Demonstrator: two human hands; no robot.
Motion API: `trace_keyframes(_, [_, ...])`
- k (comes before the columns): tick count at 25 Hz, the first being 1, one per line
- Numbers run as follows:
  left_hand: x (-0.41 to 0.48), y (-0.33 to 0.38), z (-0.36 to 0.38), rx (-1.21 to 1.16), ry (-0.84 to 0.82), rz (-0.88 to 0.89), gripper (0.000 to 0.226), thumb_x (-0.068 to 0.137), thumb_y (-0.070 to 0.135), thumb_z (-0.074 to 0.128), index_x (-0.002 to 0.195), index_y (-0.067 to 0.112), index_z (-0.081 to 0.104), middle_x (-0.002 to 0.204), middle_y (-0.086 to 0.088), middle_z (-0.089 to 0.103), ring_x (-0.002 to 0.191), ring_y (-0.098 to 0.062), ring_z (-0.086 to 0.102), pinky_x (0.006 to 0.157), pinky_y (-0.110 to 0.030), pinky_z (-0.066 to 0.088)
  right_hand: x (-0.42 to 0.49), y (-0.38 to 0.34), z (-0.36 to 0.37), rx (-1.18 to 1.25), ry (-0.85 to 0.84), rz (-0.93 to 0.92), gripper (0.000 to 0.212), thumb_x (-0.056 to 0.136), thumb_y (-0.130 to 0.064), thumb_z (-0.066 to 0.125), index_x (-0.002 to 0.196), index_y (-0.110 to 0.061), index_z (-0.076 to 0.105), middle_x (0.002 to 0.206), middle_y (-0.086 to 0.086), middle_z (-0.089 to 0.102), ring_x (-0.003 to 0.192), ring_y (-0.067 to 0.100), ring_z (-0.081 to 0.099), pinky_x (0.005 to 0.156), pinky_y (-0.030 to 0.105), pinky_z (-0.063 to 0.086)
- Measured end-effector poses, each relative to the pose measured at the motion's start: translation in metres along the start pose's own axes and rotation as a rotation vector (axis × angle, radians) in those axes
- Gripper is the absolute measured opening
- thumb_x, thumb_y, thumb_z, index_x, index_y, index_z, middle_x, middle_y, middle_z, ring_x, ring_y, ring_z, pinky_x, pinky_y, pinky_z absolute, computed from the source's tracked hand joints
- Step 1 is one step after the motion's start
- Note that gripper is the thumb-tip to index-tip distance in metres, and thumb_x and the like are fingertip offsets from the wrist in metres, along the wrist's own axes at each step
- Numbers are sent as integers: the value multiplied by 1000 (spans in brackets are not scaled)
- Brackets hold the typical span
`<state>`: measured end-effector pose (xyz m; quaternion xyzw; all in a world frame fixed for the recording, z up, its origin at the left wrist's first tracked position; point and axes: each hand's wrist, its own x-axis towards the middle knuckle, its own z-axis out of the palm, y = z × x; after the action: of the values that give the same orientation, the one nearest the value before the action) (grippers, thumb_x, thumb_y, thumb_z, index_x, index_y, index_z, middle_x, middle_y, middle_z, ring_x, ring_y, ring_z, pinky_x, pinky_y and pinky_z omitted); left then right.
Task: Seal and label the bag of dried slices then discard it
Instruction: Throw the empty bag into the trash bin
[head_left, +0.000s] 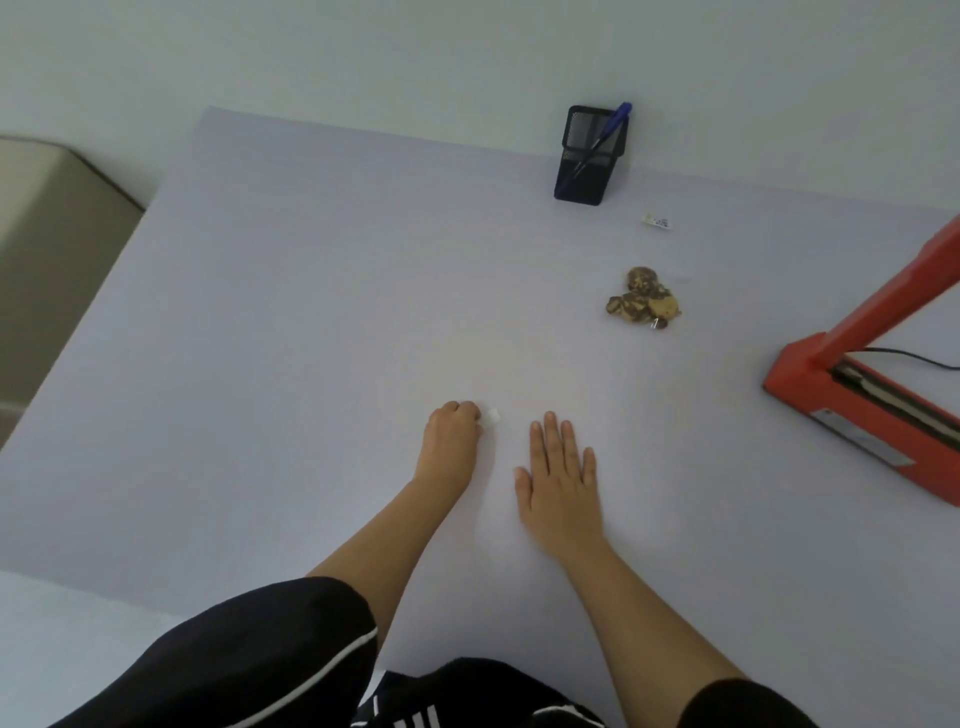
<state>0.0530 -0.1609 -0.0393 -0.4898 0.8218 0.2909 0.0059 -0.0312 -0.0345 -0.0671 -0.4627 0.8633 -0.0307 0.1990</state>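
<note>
Left hand (451, 434): curling shut, pinching small white scrap (491, 416).
Right hand (558, 470): lying flat, splayed, holding nothing.
Bag of dried slices (644, 299): lying ahead-right of fingertips, nearer right hand.

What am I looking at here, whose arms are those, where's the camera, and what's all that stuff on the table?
This is one picture from a camera worn on a person's head, looking forward and down, so the two bare arms are the wearer's own. There is no robot. The left hand is curled, its fingertips on a small white piece; what that piece is, I cannot tell. The right hand lies flat and open, holding nothing. On the pale table lie a clear bag of dried slices, a small white label, a black mesh pen holder with a blue pen in it, and at the right edge a red sealing machine with its arm raised.
</note>
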Motion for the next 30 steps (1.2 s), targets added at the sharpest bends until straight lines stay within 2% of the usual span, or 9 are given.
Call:
trace_keyframes(2, [1,1,-2,-29,-23,-43,19,94,8,45,101,0,60,105,-17,58,95,-29,53,79,-32,44,0,-1,-2,-5,-12,-10,63,90,-40,14,145,-9,18,154,9,20,141,27,24,110,50,22])
trace_keyframes(4, [4,-1,-5,-45,-47,-78,17,94,12,46,98,1,59,107,-16,55,98,-30,51,83,-33,45,3,-1,-3,-24,-51,-38,60,91,-43,0,143,-15,-10,154,2,-12,145,22,-3,116,46,2])
trace_keyframes(6, [4,-3,-11,-73,-68,-114,16,94,17,50,93,3,59,102,-14,54,95,-29,53,81,-34,46,6,-1,-6,-31,-94,-26,58,97,-41,6,144,-16,-17,153,1,-23,144,20,-15,116,44,-5])
trace_keyframes(9, [-13,-13,-23,-288,-14,-226,8,90,15,52,84,10,54,82,-4,56,77,-22,54,60,-26,42,-2,-8,-15,-58,-91,-26,59,100,-36,19,147,-12,-7,157,5,-14,145,21,-12,117,44,-2])
trace_keyframes(16, [-99,-77,-57,-630,263,-507,8,82,9,55,87,13,60,78,-6,64,64,-15,54,51,-21,38,-49,-76,-5,24,-143,-321,61,100,-39,22,148,-10,-2,158,4,-9,145,18,-9,117,41,-3])
trace_keyframes(20, [-169,-134,-66,-723,470,-664,9,83,19,55,82,12,62,69,-1,63,69,-19,59,56,-23,45,-98,-124,27,48,-199,-512,60,100,-38,23,148,-11,0,158,3,-7,145,17,-9,117,38,-5])
trace_keyframes(22, [-207,-166,-71,-789,567,-742,11,84,21,54,81,14,62,66,3,62,75,-22,64,67,-31,51,-130,-149,44,70,-227,-616,58,99,-37,24,148,-11,4,159,4,-1,145,17,-4,117,36,-2])
trace_keyframes(26, [-276,-226,-73,-784,669,-838,12,87,21,57,89,13,65,71,-1,67,74,-19,66,78,-32,52,-181,-191,74,117,-288,-814,65,91,-44,14,143,-8,27,151,10,31,140,23,26,116,36,18])
trace_keyframes(30, [-318,-284,-57,-755,664,-923,8,86,21,61,82,15,64,72,-2,70,74,-18,68,77,-31,51,-203,-233,115,136,-372,-913,52,94,-34,25,136,-9,43,139,9,49,128,22,43,112,32,30])
